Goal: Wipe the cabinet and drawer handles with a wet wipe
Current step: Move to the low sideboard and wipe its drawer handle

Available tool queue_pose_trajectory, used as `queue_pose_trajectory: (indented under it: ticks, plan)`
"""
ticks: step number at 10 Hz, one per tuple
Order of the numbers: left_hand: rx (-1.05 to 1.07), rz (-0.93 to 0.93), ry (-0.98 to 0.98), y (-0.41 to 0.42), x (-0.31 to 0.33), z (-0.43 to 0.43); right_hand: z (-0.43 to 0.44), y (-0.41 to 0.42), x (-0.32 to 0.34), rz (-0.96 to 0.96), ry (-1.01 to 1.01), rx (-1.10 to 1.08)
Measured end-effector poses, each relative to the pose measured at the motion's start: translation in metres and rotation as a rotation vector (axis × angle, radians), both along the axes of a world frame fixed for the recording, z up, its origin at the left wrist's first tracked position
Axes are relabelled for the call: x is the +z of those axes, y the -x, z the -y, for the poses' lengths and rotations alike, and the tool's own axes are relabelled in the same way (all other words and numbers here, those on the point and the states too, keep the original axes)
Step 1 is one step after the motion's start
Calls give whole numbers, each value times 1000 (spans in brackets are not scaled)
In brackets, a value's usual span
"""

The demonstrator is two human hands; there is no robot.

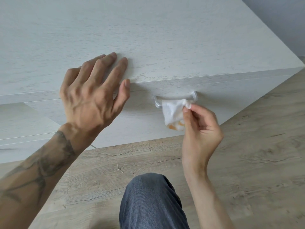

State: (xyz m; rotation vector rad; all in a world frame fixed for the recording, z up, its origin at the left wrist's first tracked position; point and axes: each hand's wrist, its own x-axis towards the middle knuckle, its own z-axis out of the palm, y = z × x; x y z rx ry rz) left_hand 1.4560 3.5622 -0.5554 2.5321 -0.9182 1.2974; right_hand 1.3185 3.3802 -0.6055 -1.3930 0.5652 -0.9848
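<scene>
Low cabinet (148, 38), pale whitewashed wood grain, is filling the upper frame; its top is lying bare and matte. The left hand (92, 95) is resting on that top at the front edge, fingers straight and spread, thumb hanging over the edge, holding nothing. Its forearm (33, 171), tattooed, is coming in from the lower left.

Just below the top edge, the drawer front (140, 109) is carrying a silver bar handle (171, 97), mounted horizontally. The wet wipe (172, 113), white and crumpled with orange stains at its lower end, is lying against the handle's bar and hanging down over the drawer front. The right hand (200, 129) is pinching the wipe's upper right corner between thumb and forefinger near the handle's right post, other fingers curled in.

At the lower left another pale panel (24, 123) is sitting forward of the drawer front; cannot tell what it belongs to.

The floor (255, 146) is showing grey-beige wood-look planks with dark grain lines, and a small pale scrap (120, 169) is lying on it. A knee in blue jeans (151, 204) is rising at bottom centre. A grey wall (280, 17) is showing at the top right corner.
</scene>
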Motion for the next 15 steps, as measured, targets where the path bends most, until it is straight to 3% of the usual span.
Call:
queue_pose_trajectory:
  ticks: [3,5,7,11,12,15]
  plan:
    - [8,27,-4,-2,-1,-1,-42,-16,-2,31,161,-69]
    - [12,14,-8,-2,-1,3,-40,-17,-1,68,-5,-129]
    - [8,-52,-29,0,3,0,-65,-22,3,4,162,-47]
    - [19,-214,-62,12,14,2,7,-6,12,16,-11,-154]
    - [-6,-242,-108,13,17,-3,17,-12,17,-3,22,-160]
    - [-92,-316,-208,22,22,-26,-46,-16,18,-89,431,-149]
